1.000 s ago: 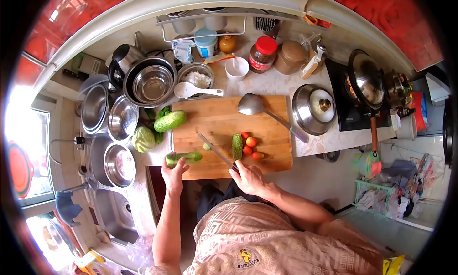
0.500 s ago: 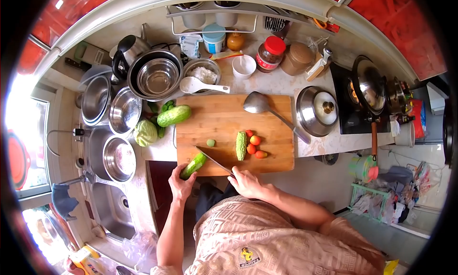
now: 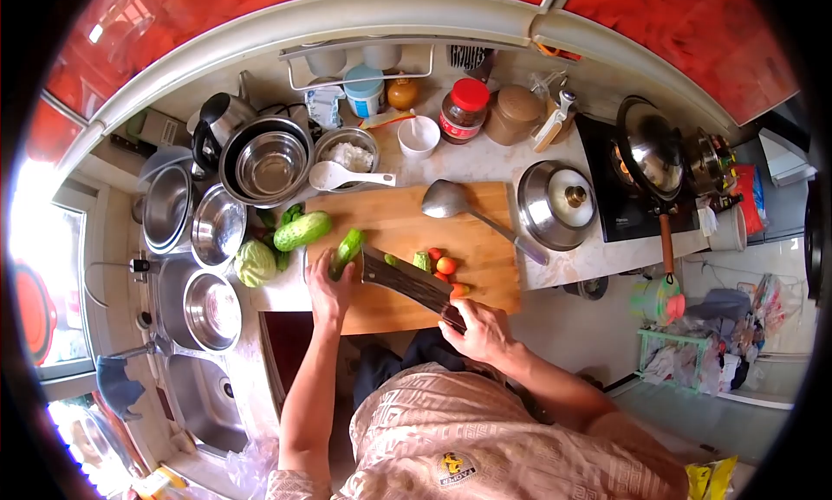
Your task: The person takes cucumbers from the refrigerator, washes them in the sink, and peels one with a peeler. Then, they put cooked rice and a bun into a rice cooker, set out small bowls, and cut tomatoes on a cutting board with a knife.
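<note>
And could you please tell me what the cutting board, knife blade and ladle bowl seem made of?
Cutting board: probably wood or bamboo, smooth, judging by its warm tan colour and faint grain. Knife blade: likely steel, from its thin, flat shape; broad face dark and streaky. Ladle bowl: metal, perhaps steel, from its grey colour and soft sheen.

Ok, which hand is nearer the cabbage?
Left. The left hand, holding the cucumber, is a short way right of the cabbage; the right hand, on the knife, is farther right.
</note>
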Demonstrator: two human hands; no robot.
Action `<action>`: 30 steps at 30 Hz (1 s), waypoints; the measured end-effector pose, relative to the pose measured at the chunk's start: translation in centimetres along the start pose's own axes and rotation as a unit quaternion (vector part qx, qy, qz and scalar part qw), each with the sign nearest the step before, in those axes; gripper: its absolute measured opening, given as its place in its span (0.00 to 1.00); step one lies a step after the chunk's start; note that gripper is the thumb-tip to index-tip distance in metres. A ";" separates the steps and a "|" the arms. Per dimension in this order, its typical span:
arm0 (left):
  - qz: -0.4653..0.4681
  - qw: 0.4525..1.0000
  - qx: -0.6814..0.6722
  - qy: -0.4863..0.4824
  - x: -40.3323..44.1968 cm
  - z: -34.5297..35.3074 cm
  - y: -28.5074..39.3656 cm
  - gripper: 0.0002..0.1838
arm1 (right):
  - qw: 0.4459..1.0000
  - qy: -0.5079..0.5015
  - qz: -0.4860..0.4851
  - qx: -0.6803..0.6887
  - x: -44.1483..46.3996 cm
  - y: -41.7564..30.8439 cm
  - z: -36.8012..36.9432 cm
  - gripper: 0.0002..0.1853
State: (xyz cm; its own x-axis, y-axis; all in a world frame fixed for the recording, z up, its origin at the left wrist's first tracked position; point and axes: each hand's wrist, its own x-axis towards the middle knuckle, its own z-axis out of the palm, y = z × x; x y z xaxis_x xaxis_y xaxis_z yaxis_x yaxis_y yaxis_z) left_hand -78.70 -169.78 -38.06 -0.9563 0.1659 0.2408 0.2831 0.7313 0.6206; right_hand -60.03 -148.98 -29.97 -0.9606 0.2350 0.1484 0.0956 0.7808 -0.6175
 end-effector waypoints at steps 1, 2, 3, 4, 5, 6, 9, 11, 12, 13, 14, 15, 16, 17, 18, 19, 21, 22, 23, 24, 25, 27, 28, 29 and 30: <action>0.070 0.993 0.078 0.052 -0.4 -0.1 0.5 0.20 | 1.000 0.004 0.001 0.001 -0.1 0.4 -0.2 0.17; 0.069 0.993 0.070 0.058 -1.4 -0.2 0.7 0.21 | 1.000 0.018 -0.018 -0.009 -0.2 0.9 -0.4 0.15; 0.131 0.991 0.009 0.015 -1.9 -0.4 1.0 0.21 | 0.999 0.028 -0.038 -0.020 -0.3 1.1 -0.5 0.12; 0.137 0.990 0.009 -0.028 -2.5 -0.1 1.6 0.21 | 0.999 0.030 -0.036 -0.024 -0.4 1.2 -0.8 0.11; 0.142 0.987 0.008 -0.070 -3.2 0.3 2.4 0.20 | 0.999 0.028 -0.039 -0.026 -0.5 1.4 -1.1 0.11; 0.133 0.983 0.060 -0.108 -3.0 0.5 3.1 0.18 | 0.999 0.020 -0.039 -0.027 -0.5 1.6 -1.3 0.11; 0.086 0.965 0.121 -0.218 -2.6 1.2 2.1 0.17 | 0.999 -0.001 -0.040 -0.035 -0.6 2.2 -1.7 0.12; 0.055 0.984 0.030 -0.164 -3.2 1.2 1.7 0.14 | 0.998 -0.017 -0.039 -0.042 -0.7 2.8 -1.9 0.12; -0.049 0.988 -0.069 -0.129 -3.3 0.8 1.8 0.12 | 0.997 -0.035 -0.047 -0.056 -0.8 3.3 -1.8 0.13; -0.151 0.970 -0.166 -0.091 -3.1 -0.2 2.7 0.10 | 0.995 -0.054 -0.054 -0.068 -0.8 3.5 -1.8 0.14; -0.158 0.955 -0.232 -0.091 -3.1 -0.9 3.8 0.09 | 0.995 -0.055 -0.056 -0.068 -0.7 3.5 -2.0 0.14; -0.162 0.955 -0.231 -0.090 -3.0 -1.3 4.2 0.09 | 0.991 -0.085 -0.063 -0.081 -0.4 3.2 -2.4 0.14; -0.024 0.975 -0.193 -0.110 -2.8 -1.6 4.4 0.09 | 0.986 -0.112 -0.072 -0.095 -0.2 3.0 -2.6 0.14; 0.117 0.973 -0.152 -0.125 -2.5 -1.6 4.6 0.10 | 0.986 -0.112 -0.076 -0.096 0.1 2.9 -2.6 0.14; 0.148 0.967 -0.155 -0.141 -2.4 -1.5 4.7 0.10 | 0.982 -0.134 -0.089 -0.096 0.4 2.7 -2.5 0.14; 0.175 0.961 -0.139 -0.164 -2.3 -1.3 4.4 0.11 | 0.978 -0.156 -0.102 -0.096 0.7 2.5 -2.4 0.14; 0.210 0.951 -0.117 -0.192 -2.4 -1.7 4.0 0.11 | 0.975 -0.163 -0.111 -0.097 1.2 2.2 -1.9 0.14; 0.210 0.952 -0.119 -0.190 -2.6 -1.8 3.8 0.11 | 0.971 -0.180 -0.122 -0.102 1.5 1.9 -1.6 0.13; 0.189 0.954 -0.104 -0.209 -2.9 -2.1 3.4 0.12 | 0.965 -0.197 -0.133 -0.107 1.6 1.6 -1.4 0.13; 0.168 0.955 -0.089 -0.227 -3.0 -2.4 2.9 0.13 | 0.960 -0.212 -0.139 -0.117 1.8 1.2 -1.4 0.11; 0.166 0.956 -0.090 -0.224 -3.2 -2.6 2.5 0.13 | 0.959 -0.213 -0.142 -0.118 1.9 1.1 -1.3 0.11; 0.158 0.951 -0.132 -0.230 -3.5 -2.9 1.7 0.13 | 0.946 -0.227 -0.179 -0.144 2.1 0.9 -1.1 0.14; 0.156 0.952 -0.134 -0.228 -3.7 -3.1 1.4 0.13 | 0.944 -0.235 -0.182 -0.146 2.2 0.8 -1.1 0.14; 0.129 0.954 -0.141 -0.232 -3.8 -3.1 1.1 0.12 | 0.943 -0.236 -0.183 -0.149 2.3 0.7 -1.0 0.14; 0.103 0.955 -0.149 -0.236 -3.8 -3.2 1.0 0.12 | 0.939 -0.243 -0.186 -0.158 2.5 0.7 -0.9 0.14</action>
State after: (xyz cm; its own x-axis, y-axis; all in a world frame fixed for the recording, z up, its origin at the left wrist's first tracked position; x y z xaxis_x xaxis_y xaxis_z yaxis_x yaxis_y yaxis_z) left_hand -74.57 -171.75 -35.99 -0.7843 0.6174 0.0610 0.4096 0.4414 0.7984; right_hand -62.11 -147.34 -29.29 -0.9409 -0.3208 -0.1089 -0.2719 0.9068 -0.3222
